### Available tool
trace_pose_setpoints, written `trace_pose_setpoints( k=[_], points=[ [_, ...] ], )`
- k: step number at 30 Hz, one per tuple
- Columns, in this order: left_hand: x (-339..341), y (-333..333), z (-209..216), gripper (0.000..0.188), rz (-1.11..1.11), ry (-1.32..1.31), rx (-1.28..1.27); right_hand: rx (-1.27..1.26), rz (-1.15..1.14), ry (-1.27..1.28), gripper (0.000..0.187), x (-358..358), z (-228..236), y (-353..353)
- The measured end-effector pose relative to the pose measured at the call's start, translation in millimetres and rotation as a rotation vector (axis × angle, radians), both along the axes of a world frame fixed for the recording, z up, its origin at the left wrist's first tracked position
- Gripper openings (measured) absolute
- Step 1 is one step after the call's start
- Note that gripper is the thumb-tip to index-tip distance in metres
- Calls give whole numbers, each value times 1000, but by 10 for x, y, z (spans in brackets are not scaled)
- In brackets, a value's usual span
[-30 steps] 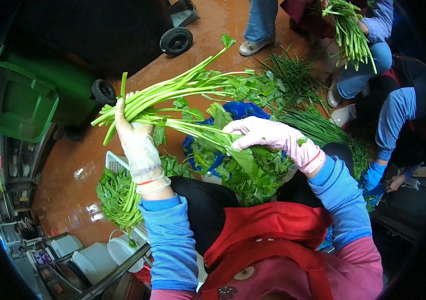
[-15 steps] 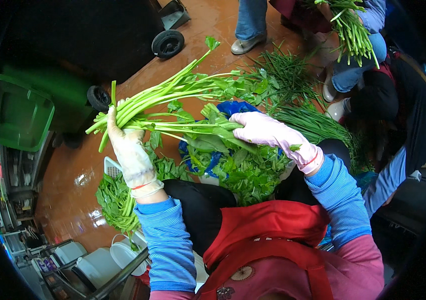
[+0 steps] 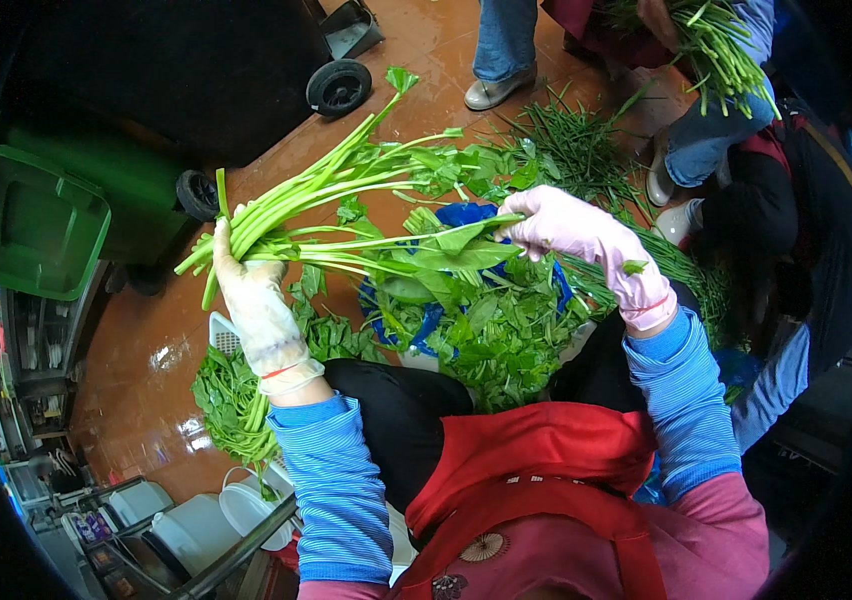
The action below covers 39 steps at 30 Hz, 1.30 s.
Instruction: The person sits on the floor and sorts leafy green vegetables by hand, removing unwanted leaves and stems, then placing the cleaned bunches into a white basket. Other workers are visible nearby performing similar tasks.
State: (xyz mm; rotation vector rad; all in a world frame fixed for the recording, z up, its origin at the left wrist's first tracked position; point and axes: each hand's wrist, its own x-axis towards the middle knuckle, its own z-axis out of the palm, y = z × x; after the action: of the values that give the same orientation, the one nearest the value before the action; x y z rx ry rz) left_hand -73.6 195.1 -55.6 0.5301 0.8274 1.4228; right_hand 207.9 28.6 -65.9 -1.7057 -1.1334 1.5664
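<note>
clasping leafy stems [image 3: 291, 211], the left hand [image 3: 258, 308] points forward.

From where I'm standing: working food-prep area, back of a kitchen or shop, can't tell which. Red-brown tile floor [image 3: 146, 400], wet and shiny. Wheeled green bin [image 3: 41, 225] parked on it. Leafy greens [image 3: 506, 345] by the heap, blue liner [image 3: 466, 213] around some; thin greens [image 3: 571, 145] right on the tiles. White basket [image 3: 223, 333], white tubs [image 3: 201, 530], cluttered shelves [image 3: 41, 370]. Red apron [image 3: 536, 450], gloves [image 3: 266, 320], several people.
</note>
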Motion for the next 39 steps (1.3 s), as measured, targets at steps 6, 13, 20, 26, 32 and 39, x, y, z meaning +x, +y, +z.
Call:
trace_pose_setpoints(
  k=[6, 13, 20, 26, 32, 39],
  points=[
    [-89, 128, -19, 56, -34, 28, -45, 75, -184, 98, 9, 270, -49, -77],
    [-101, 61, -9, 64, -109, 116, 35, 211, -287, -51, 21, 353, 185, -115],
    [-41, 122, -157, 34, 23, 141, 61, 562, 146, -300, 26, -467, -1, -66],
    [63, -83, -91, 63, -196, 291, 155, 743, 42, -418, 19, -842, -146, 52],
    [57, 4, -249, 61, -239, 268, 216, 697, 41, -500, 21, -990, -267, 127],
    [170, 26, -292, 50, -228, 87, 152, 485, 50, -283, 20, -1004, -337, 190]
  ],
)
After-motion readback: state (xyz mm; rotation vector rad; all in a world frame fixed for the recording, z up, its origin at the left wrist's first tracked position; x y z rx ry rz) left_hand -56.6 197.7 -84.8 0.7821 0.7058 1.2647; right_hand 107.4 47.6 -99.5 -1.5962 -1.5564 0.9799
